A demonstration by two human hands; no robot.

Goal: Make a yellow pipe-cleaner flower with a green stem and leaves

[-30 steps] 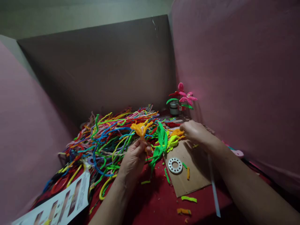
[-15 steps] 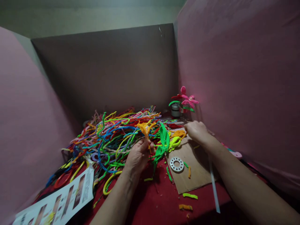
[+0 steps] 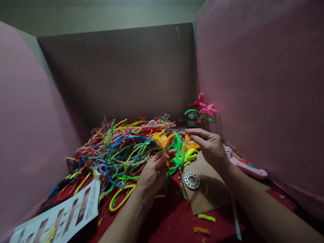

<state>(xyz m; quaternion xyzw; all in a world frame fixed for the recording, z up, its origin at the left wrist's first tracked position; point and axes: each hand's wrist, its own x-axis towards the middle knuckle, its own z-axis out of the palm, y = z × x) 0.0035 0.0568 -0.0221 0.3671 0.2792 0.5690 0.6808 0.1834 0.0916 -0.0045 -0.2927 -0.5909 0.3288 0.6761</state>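
Observation:
An orange pipe-cleaner flower (image 3: 162, 140) stands upright, its stem pinched in my left hand (image 3: 155, 168). Close by on the right, my right hand (image 3: 210, 145) pinches a single orange pipe-cleaner petal (image 3: 186, 139) by its upper end. The petal is apart from the flower. Behind and between the hands are green pipe-cleaner leaves (image 3: 179, 145) and a bundle of yellow-green pieces (image 3: 190, 156). More orange petals (image 3: 193, 145) lie at the cardboard's far edge, partly hidden by my right hand.
A tangled heap of coloured pipe cleaners (image 3: 121, 145) fills the left. Cardboard (image 3: 210, 195) bears a metal disc with holes (image 3: 192, 180). Beyond stands a pink flower (image 3: 209, 110) in a small pot (image 3: 191, 119). A pink-handled tool (image 3: 250, 170), printed sheet (image 3: 88, 212) and clear stick (image 3: 236, 216) lie around.
My right hand has picked up an orange petal from the cardboard and brought it left toward the flower. My left hand still holds the flower, and the view has shifted slightly.

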